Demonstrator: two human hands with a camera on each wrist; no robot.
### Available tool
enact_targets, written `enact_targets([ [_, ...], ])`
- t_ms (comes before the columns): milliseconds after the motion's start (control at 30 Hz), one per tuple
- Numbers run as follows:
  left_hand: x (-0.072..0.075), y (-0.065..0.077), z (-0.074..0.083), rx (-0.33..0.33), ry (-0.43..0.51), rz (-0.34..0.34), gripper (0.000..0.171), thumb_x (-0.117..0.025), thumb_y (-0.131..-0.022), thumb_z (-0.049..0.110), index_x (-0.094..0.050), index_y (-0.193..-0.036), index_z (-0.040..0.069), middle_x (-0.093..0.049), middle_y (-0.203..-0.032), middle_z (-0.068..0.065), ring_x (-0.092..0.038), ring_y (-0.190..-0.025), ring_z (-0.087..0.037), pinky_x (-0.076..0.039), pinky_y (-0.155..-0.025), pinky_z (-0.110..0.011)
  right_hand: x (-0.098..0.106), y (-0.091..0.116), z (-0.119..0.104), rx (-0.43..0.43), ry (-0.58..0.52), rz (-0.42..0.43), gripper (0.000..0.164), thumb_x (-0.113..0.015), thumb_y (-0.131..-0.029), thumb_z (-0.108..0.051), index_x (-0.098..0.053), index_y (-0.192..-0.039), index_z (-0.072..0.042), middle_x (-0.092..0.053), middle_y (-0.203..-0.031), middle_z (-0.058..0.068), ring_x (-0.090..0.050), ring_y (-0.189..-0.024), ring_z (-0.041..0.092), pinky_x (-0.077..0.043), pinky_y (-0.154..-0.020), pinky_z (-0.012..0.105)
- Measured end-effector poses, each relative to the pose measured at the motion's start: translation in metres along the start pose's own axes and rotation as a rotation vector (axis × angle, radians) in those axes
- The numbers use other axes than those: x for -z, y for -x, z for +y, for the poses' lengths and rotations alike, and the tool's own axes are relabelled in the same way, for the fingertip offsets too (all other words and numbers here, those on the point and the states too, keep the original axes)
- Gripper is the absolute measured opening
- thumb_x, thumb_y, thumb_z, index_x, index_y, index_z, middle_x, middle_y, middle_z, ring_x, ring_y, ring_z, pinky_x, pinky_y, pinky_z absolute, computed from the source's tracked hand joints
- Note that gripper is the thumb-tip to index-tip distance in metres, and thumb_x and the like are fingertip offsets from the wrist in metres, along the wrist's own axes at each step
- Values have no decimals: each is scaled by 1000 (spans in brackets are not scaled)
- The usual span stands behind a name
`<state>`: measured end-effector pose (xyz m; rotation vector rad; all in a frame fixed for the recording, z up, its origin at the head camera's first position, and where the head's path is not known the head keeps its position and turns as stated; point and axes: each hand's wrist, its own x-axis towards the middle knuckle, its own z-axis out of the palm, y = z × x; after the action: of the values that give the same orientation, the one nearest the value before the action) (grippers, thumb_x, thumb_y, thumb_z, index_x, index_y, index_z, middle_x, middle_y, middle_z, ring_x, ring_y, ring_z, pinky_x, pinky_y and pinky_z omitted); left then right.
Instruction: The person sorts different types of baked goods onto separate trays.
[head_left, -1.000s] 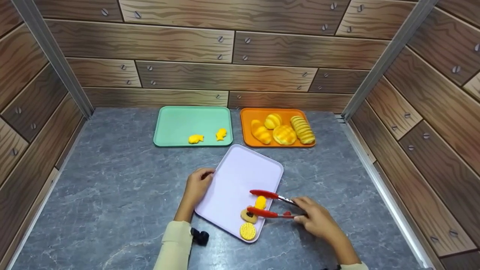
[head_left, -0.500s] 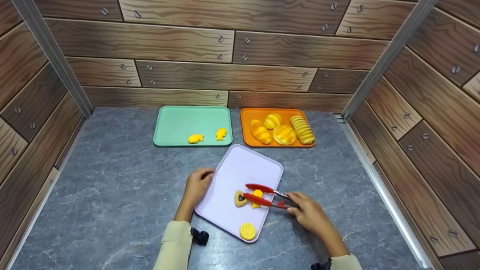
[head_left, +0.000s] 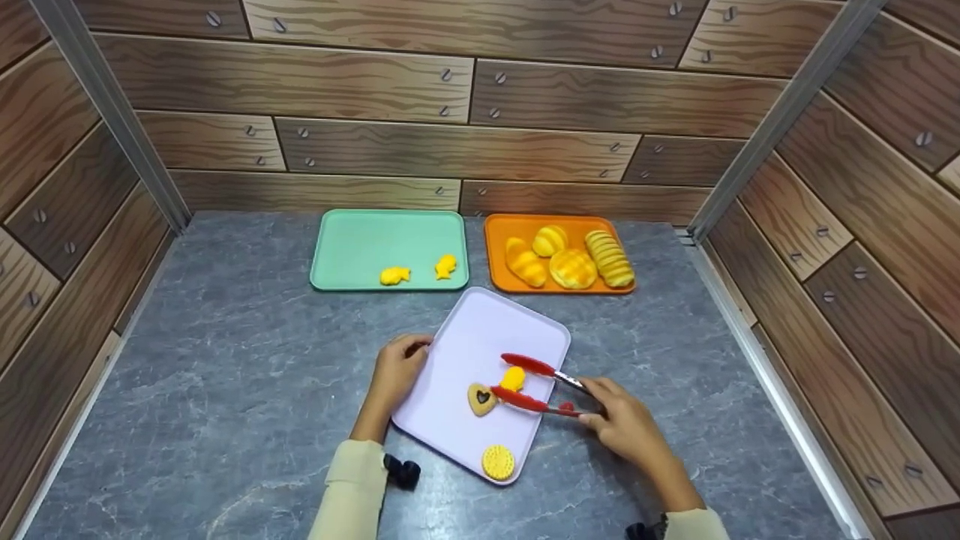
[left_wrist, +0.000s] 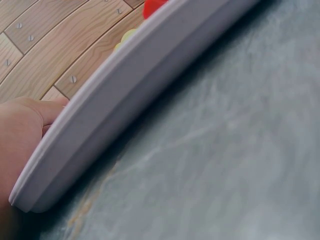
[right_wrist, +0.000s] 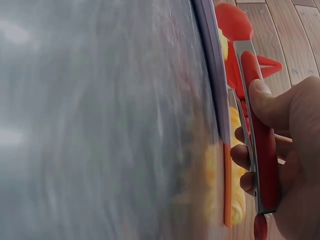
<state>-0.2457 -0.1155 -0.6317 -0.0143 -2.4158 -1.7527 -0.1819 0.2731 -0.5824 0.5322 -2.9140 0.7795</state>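
Note:
In the head view my left hand (head_left: 397, 373) grips the left edge of a lilac tray (head_left: 495, 330), which lies turned at an angle; the left wrist view shows fingers at its rim. My right hand (head_left: 626, 424) holds red-tipped tongs (head_left: 525, 403) over the tray's right side, thumb and fingers around the handles in the right wrist view. Between the parted tong tips lies a yellow fish-shaped piece (head_left: 513, 379). Just left of the lower tip is a heart-centred cookie (head_left: 481, 400). A round yellow biscuit (head_left: 498, 463) rests in the tray's near corner.
Behind, a green tray (head_left: 360, 247) bears two yellow fish pieces (head_left: 394, 276). Beside it an orange tray (head_left: 498, 281) carries several toy breads (head_left: 573, 268). Wood-patterned walls (head_left: 375, 90) enclose the grey table (head_left: 247, 360) at the back and sides.
The tongs moved up and left, then slightly right, staying around the fish piece. The cookie shifted up and left, away from the round biscuit. My left hand stayed at the tray edge.

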Motion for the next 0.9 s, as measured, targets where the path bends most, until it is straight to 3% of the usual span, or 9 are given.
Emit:
enact_targets([
  [200,2,0,0,8,-2,12,19,-64,-97,11,-76,-111,11,-73,-111,-5,-66,-104,-20,-52,-92,-41,15,3,3,7,75,7,57,-82,-81,-16,-64,-135,-10,-65,-127,2,-63,-102,21,-51,-87,50],
  [400,2,1,-1,12,-2,9,20,-64,-97,11,-76,-112,10,-73,-111,-5,-66,-105,-20,-52,-92,-41,22,0,-4,41,128,-1,54,-82,-80,-15,-67,-132,-11,-66,-125,4,-64,-111,28,-50,-90,55],
  [533,2,1,-1,14,-1,13,19,-64,-96,9,-77,-111,9,-73,-110,-5,-66,-104,-20,-52,-93,-40,19,-1,-5,66,154,19,54,-83,-80,-16,-67,-131,-11,-67,-122,3,-65,-110,28,-51,-89,54],
  [733,0,0,1,-2,-5,15,20,-64,-95,8,-76,-110,9,-73,-110,-5,-66,-103,-20,-51,-92,-38,11,1,1,137,176,116,55,-86,-76,-13,-69,-128,-8,-68,-119,4,-65,-107,26,-53,-84,50],
  [900,-2,0,2,-5,-6,13,19,-64,-95,8,-77,-109,9,-73,-108,-5,-66,-101,-19,-51,-90,-38,8,4,4,103,141,108,56,-85,-79,-14,-67,-131,-9,-67,-122,5,-64,-110,27,-53,-86,51],
])
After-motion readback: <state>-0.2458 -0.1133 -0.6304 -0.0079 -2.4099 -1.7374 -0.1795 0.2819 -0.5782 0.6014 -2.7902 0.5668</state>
